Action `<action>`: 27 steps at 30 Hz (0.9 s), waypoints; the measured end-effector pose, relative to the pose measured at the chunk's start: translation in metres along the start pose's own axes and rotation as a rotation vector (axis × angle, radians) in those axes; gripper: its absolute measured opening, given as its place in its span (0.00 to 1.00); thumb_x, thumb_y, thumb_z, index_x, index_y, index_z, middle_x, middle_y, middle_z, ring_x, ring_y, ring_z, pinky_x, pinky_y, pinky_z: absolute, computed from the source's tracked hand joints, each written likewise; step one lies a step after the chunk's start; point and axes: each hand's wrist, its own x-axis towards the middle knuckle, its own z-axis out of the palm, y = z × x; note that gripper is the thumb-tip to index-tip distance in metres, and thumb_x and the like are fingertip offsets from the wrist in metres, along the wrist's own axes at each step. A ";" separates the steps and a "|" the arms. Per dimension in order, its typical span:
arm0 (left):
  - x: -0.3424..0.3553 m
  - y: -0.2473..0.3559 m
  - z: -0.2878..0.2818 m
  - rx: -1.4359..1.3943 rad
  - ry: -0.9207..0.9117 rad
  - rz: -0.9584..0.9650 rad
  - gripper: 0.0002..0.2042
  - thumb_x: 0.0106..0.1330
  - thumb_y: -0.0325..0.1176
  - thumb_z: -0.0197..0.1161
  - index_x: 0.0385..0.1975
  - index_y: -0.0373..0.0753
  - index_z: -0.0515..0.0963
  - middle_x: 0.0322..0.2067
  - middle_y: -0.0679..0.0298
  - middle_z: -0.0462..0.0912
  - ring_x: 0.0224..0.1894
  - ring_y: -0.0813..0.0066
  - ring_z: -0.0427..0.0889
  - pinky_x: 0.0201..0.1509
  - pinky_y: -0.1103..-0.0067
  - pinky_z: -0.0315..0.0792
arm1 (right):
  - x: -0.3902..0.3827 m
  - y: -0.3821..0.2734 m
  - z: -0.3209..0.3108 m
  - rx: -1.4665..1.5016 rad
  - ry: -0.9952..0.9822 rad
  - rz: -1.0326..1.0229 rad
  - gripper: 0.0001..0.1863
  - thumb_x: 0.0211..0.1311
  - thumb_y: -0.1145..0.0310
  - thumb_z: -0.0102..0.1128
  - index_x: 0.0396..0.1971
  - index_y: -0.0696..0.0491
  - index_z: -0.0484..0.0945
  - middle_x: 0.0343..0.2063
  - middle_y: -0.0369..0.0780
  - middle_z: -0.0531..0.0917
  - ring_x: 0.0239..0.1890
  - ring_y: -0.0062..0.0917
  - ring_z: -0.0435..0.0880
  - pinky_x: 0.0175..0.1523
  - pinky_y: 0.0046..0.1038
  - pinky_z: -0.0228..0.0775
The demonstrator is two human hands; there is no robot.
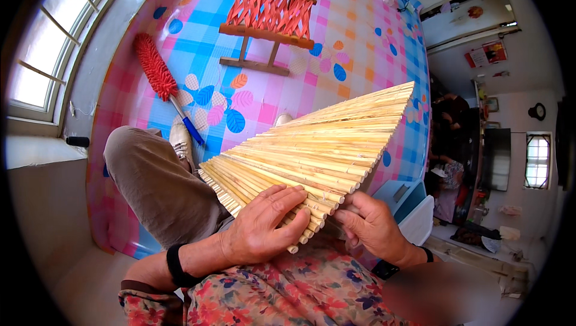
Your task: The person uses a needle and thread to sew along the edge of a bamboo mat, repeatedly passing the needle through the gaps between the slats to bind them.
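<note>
A mat of pale yellow stalks (312, 152), tied side by side with thin thread, slants across my lap toward the far right. My left hand (267, 221) rests over its near stalks, fingers bent on top and thumb alongside, gripping that part. At the near right edge, by the cut stalk ends, my right hand (372, 221) closes thumb and fingers on the mat's border. Part of the right fingers is hidden under the stalks, so any thread there cannot be made out.
Beyond the mat, a plaid, leaf-patterned sheet (264, 101) bears a wooden folding stool with red webbing (270, 17). A red duster with a blue handle (157, 68) lies left, near the window (51, 44). A blue box (399, 194) stands right; people (450, 113) are farther off.
</note>
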 end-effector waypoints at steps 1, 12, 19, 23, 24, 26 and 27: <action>0.001 0.000 0.000 0.004 0.006 0.013 0.14 0.49 0.26 0.61 0.37 0.31 0.74 0.42 0.45 0.76 0.45 0.52 0.79 0.49 0.65 0.76 | -0.001 -0.002 -0.002 0.109 -0.020 0.058 0.11 0.65 0.69 0.53 0.44 0.58 0.72 0.20 0.36 0.76 0.19 0.16 0.74 0.24 0.20 0.66; 0.005 0.000 0.001 -0.038 0.054 -0.014 0.15 0.49 0.22 0.61 0.38 0.27 0.73 0.42 0.46 0.76 0.42 0.51 0.79 0.48 0.66 0.75 | 0.001 -0.004 -0.002 0.217 -0.032 0.001 0.15 0.66 0.69 0.50 0.49 0.59 0.68 0.19 0.34 0.74 0.16 0.14 0.71 0.22 0.17 0.64; 0.003 -0.005 0.001 -0.016 0.007 0.021 0.19 0.48 0.24 0.66 0.41 0.28 0.70 0.44 0.45 0.76 0.44 0.49 0.79 0.47 0.66 0.76 | 0.006 -0.006 -0.004 0.229 -0.091 0.064 0.19 0.67 0.70 0.49 0.55 0.59 0.65 0.21 0.33 0.71 0.18 0.15 0.70 0.24 0.16 0.64; 0.002 -0.006 0.003 -0.006 0.022 0.033 0.18 0.47 0.23 0.64 0.40 0.27 0.71 0.43 0.46 0.76 0.43 0.50 0.79 0.47 0.67 0.76 | 0.011 -0.010 -0.002 0.213 -0.097 0.093 0.15 0.67 0.70 0.49 0.51 0.59 0.68 0.21 0.32 0.69 0.19 0.14 0.67 0.23 0.16 0.63; 0.001 -0.006 0.005 -0.012 0.043 0.050 0.18 0.46 0.23 0.62 0.39 0.27 0.72 0.42 0.46 0.76 0.42 0.51 0.79 0.48 0.68 0.76 | 0.013 -0.010 -0.001 0.207 -0.086 0.108 0.13 0.67 0.70 0.48 0.49 0.58 0.69 0.21 0.32 0.69 0.18 0.14 0.66 0.23 0.16 0.63; 0.002 -0.005 0.006 -0.015 0.044 0.035 0.18 0.45 0.23 0.62 0.39 0.27 0.72 0.42 0.46 0.76 0.43 0.51 0.79 0.48 0.68 0.76 | 0.016 -0.011 0.001 0.199 -0.071 0.125 0.12 0.67 0.70 0.47 0.47 0.58 0.70 0.21 0.32 0.69 0.18 0.13 0.65 0.23 0.16 0.63; 0.002 -0.005 0.006 -0.013 0.043 0.017 0.18 0.45 0.23 0.63 0.39 0.26 0.72 0.42 0.46 0.76 0.43 0.51 0.79 0.48 0.67 0.76 | 0.018 -0.013 0.002 0.285 -0.070 0.156 0.11 0.67 0.70 0.47 0.46 0.58 0.71 0.21 0.32 0.69 0.18 0.13 0.64 0.23 0.16 0.62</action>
